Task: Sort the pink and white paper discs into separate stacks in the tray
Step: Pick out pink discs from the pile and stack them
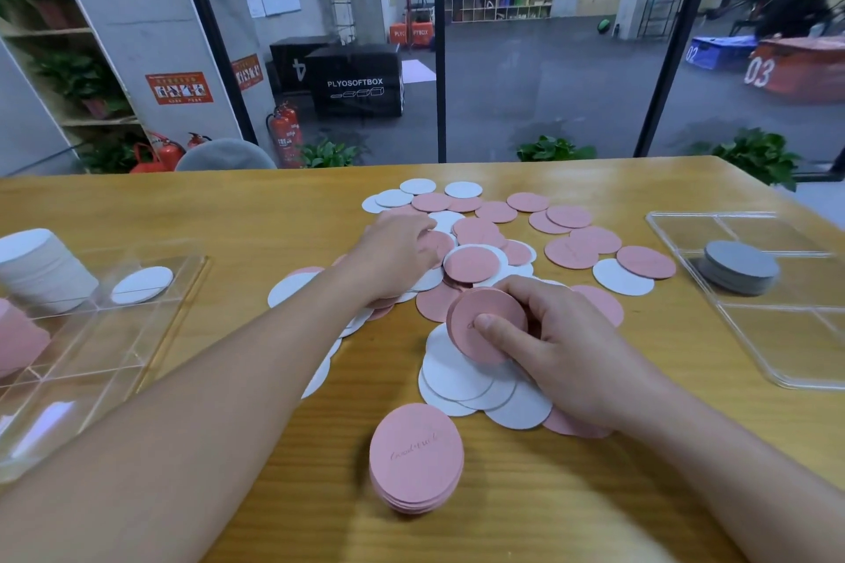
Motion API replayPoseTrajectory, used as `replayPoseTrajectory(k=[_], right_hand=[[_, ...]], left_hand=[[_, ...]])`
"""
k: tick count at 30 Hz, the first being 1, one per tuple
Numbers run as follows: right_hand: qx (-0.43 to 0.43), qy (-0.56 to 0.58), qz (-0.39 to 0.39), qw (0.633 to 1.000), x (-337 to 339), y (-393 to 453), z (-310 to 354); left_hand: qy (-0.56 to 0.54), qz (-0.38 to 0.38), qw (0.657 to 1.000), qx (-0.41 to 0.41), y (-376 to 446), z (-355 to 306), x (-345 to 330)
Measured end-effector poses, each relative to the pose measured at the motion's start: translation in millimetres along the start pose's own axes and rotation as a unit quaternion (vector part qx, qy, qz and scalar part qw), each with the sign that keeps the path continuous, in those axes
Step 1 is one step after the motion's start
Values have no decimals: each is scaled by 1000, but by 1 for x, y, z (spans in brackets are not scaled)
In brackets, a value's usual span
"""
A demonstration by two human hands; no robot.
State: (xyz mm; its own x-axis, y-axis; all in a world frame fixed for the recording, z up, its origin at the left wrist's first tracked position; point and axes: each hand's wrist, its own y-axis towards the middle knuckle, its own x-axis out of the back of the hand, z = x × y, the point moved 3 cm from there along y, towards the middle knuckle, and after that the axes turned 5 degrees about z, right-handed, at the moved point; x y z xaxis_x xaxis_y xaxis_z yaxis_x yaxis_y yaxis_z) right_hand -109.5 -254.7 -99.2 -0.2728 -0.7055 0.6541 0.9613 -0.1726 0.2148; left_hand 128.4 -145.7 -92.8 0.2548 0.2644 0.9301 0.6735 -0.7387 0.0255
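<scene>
Pink stack (416, 457) nearest; R hand (562, 352) pinches pink discs (484, 322); L hand (393, 256) fingers unclear, over loose pile (571, 251).

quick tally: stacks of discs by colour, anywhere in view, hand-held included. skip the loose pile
Pink stacks: 3 (near table edge, held in the right hand, in the left tray)
White stacks: 1 (in the left tray)
Grey stacks: 1 (in the right tray)
Total: 5

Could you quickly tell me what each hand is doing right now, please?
Left hand: reaching into the loose discs; grip cannot be told.
Right hand: closed on pink discs.
</scene>
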Motion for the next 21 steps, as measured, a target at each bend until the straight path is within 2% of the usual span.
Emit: replayPoseTrajectory(k=[4, 8, 11, 13, 16, 21], right_hand=[[-4, -11, 0, 1000, -1, 0, -2], [-2, -3, -3, 1000, 1, 0, 0], [-2, 4, -7, 1000, 3, 1, 1], [-3, 2, -10, 1000, 3, 1, 1], [-4, 2, -13, 1000, 3, 0, 3], [-8, -9, -9, 1000, 2, -1, 5]], left_hand=[[-77, -46, 996, 8, -4, 2, 8], [-210, -101, 971, 48, -19, 14, 27], [-264, -106, 957, 52, -48, 19, 32], [-276, -101, 955, 50, -69, 22, 31], [-299, -49, 952, 42, -99, 22, 23], [-211, -38, 976, 21, -122, 27, 14]])
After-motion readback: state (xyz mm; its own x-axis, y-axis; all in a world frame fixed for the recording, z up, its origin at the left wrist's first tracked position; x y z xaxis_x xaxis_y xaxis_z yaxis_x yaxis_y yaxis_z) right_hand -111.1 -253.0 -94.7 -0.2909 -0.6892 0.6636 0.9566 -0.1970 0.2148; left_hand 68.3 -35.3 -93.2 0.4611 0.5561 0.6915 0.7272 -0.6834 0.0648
